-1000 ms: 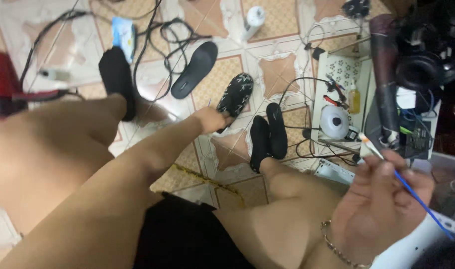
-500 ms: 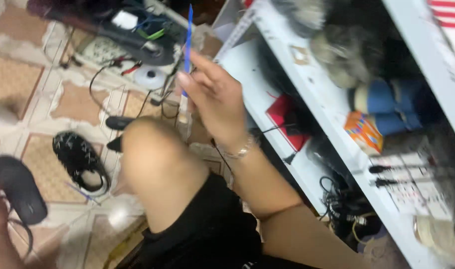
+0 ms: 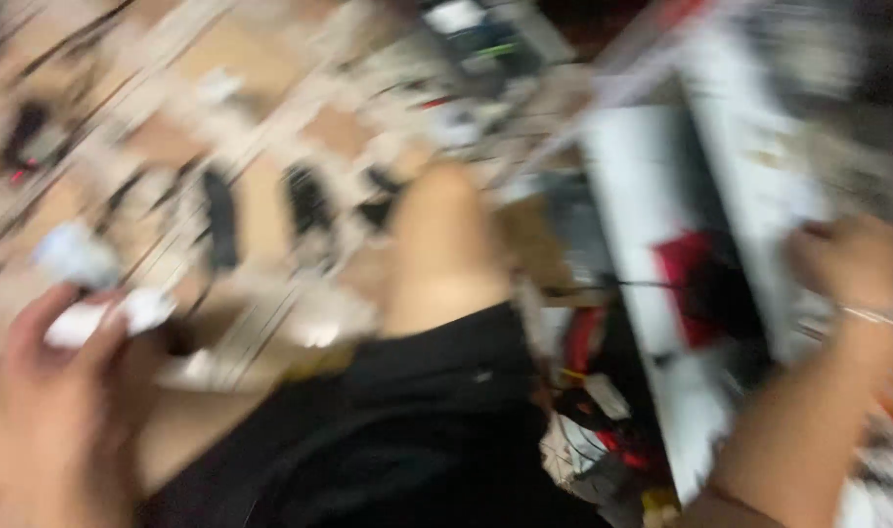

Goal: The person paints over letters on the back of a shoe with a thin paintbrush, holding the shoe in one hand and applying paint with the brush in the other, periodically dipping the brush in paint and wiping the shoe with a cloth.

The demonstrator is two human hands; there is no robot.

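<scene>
While the left hand (image 3: 60,391) pinches a white object (image 3: 104,318), the right hand (image 3: 842,259) reaches rightward into the white shelf (image 3: 652,244). Right-hand grip: cannot tell through blur.

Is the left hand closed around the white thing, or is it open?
Closed. The left hand has its fingers curled over a small white thing, which sticks out between them. The blur hides what the thing is.

Dark shoes (image 3: 309,200) on tiled floor (image 3: 261,196)

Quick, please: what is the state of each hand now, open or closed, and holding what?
Left hand: closed around a small white object; too blurred to identify.
Right hand: at the white shelf; grip cannot be told.
</scene>
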